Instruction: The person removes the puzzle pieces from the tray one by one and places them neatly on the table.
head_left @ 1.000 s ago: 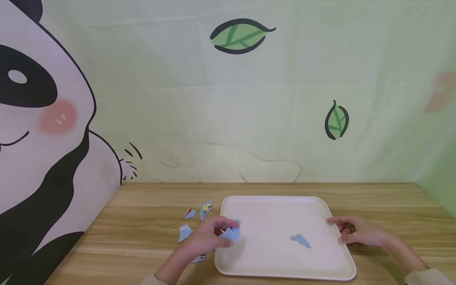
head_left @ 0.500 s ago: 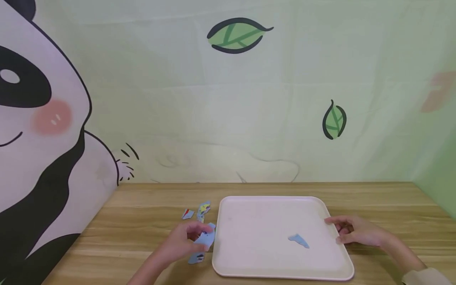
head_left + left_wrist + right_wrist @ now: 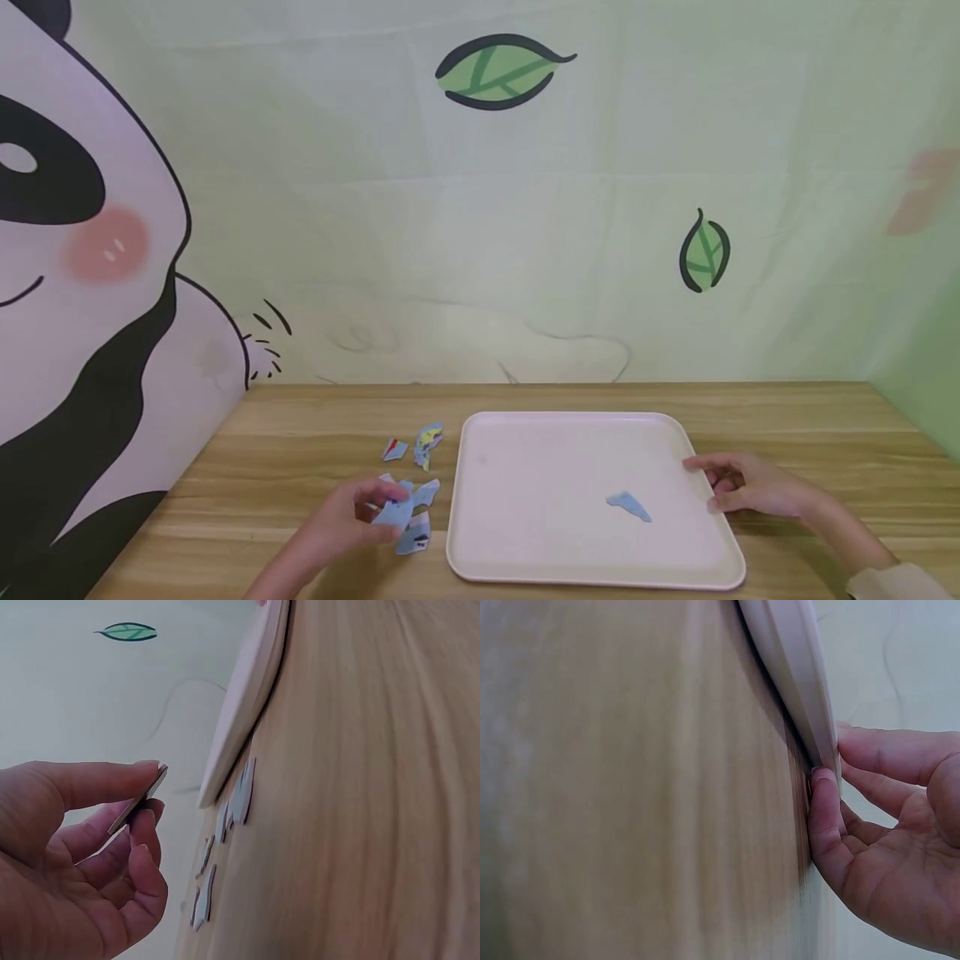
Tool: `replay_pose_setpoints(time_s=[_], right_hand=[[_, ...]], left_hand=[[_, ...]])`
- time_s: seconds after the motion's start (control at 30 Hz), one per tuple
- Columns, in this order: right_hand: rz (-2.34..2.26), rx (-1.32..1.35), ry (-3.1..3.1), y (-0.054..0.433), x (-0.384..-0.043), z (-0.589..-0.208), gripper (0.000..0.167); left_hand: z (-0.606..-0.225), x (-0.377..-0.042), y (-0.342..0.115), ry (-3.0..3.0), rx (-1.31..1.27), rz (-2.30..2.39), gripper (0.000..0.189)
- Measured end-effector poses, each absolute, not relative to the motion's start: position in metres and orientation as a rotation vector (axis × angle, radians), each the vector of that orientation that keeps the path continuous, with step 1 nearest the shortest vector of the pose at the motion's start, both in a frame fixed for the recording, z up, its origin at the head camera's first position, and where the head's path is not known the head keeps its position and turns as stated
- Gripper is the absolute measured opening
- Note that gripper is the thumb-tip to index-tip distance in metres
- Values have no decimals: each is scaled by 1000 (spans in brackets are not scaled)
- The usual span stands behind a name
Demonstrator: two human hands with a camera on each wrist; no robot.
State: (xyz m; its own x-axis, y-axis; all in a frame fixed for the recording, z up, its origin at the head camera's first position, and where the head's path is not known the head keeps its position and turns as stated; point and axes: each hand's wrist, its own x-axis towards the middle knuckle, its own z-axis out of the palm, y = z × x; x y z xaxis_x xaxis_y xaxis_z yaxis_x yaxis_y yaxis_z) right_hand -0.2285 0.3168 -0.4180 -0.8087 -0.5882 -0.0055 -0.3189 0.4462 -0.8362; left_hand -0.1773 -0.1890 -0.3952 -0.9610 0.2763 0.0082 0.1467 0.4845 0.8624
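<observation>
In the head view, my left hand (image 3: 337, 523) pinches a light-blue cardboard puzzle piece (image 3: 393, 513) between thumb and fingers, above other pieces left of the tray. The left wrist view shows this piece (image 3: 140, 799) tilted and almost edge-on. Below and beside it lie a blue-and-white piece (image 3: 415, 536) and a pale blue piece (image 3: 427, 492); another is partly hidden by the hand. My right hand (image 3: 757, 486) holds the right rim of the white tray (image 3: 555, 562), and in the right wrist view its fingertips (image 3: 823, 775) are at the rim. A single blue piece (image 3: 630, 505) lies on the tray.
Farther back on the wooden table (image 3: 315, 425) lie a piece with a red mark (image 3: 395, 450) and pieces with yellow print (image 3: 428, 442). A pale backdrop (image 3: 525, 250) with a printed panda (image 3: 75, 350) and leaves rises behind the table.
My left hand has moved left with the puzzle piece, from over the tray's left side to above the loose pieces. The right hand has stayed at the tray's rim.
</observation>
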Motion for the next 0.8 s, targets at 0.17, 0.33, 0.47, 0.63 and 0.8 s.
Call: replay_pose_setpoints(time_s=[0.17,0.33,0.47,0.63,0.8], right_hand=[[-1299,-772,2398,315,-229,-418,54],[-1306,-787,2384,314,-230,-418,54],[-1300,-788,2382,313,-230,-417,54],[-1290,-800,2382,313,-230,-417,53],[-1282,-814,2401,315,-230,-418,53]], left_hand=[[-397,-174,-201,2581,385,1417,37],[-400,-172,-210,2592,368,1344,35],[-404,-171,-215,2584,382,1341,34],[-408,-172,-218,2576,421,1325,31],[-410,-174,-217,2592,473,1284,29]])
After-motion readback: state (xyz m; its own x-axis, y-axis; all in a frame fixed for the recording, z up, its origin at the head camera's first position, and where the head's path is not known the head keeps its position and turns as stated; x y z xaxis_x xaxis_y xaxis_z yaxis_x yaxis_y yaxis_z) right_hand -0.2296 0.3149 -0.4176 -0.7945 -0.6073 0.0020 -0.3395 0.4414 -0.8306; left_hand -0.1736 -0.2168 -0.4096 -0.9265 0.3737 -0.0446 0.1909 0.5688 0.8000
